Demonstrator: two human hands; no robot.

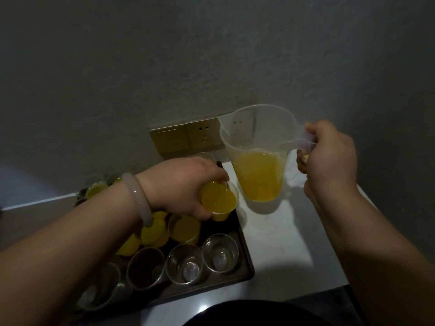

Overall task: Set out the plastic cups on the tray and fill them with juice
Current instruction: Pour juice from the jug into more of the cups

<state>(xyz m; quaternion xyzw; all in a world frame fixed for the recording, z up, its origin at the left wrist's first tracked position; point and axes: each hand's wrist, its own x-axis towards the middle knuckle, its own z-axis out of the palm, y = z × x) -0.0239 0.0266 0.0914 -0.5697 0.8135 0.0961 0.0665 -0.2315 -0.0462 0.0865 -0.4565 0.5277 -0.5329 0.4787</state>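
Two hands are in view. The left hand (186, 184) is recorded above the far right corner of the tray (244, 250). Its fingers (217, 178) are curled over the far wall of a small clear cup (219, 200), and the thumb is pressed on the near wall. The cup is thus clamped and held clear of the tray. It is filled almost to the brim with opaque yellow-orange juice and appears slightly tilted, mouth toward the viewer.

The right hand (329, 158) is noted at 3 o'clock of that cup. Its fingers (302, 162) are wrapped tightly round the handle of a translucent jug (256, 137). The jug is held upright above the white surface (294, 243), spout toward 9 o'clock. Only its lower part is filled with juice (259, 177).

The dark tray is set on the surface at 6 to 7 o'clock of the cup. In its near row, empty cups (184, 263) stand upright side by side; those toward 8 o'clock are partly hidden by the left forearm. Just behind them, filled cups (186, 229) are packed close together. More filled cups toward 10 o'clock are blurred.

A pale bangle (138, 198) is worn on the left wrist. A wall socket (204, 134) is seen at 12 o'clock of the tray.
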